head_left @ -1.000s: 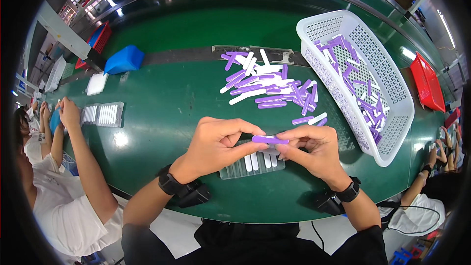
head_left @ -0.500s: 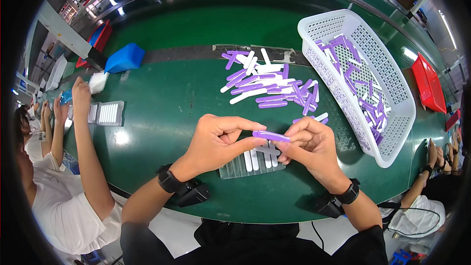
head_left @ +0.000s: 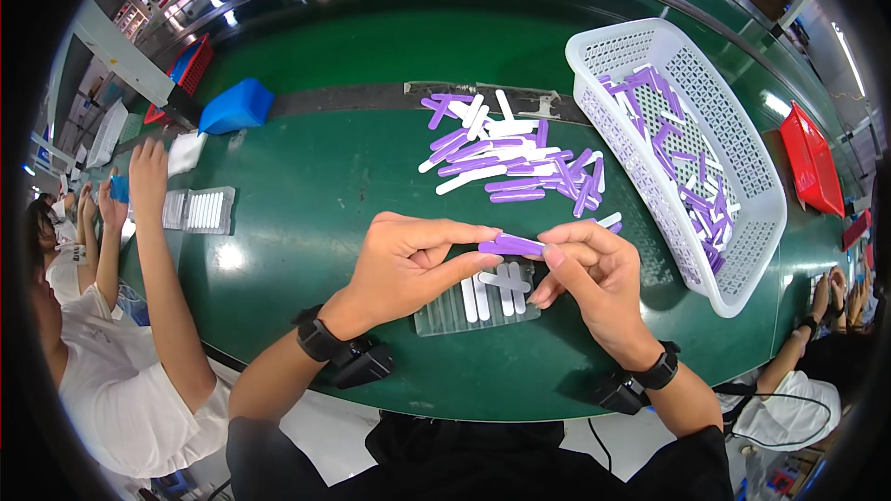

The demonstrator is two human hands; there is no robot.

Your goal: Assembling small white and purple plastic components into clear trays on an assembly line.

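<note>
Shifted slightly toward twelve o'clock, the purple strip (head_left: 509, 246) is pinched between your left hand (head_left: 397, 264) and right hand (head_left: 599, 286); keep each grip light, tray (head_left: 438, 320) at six o'clock.

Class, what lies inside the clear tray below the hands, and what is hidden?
White sticks lie side by side in the clear tray; another white stick slants over some, covering parts. The left hand hides part of the far side.
</note>
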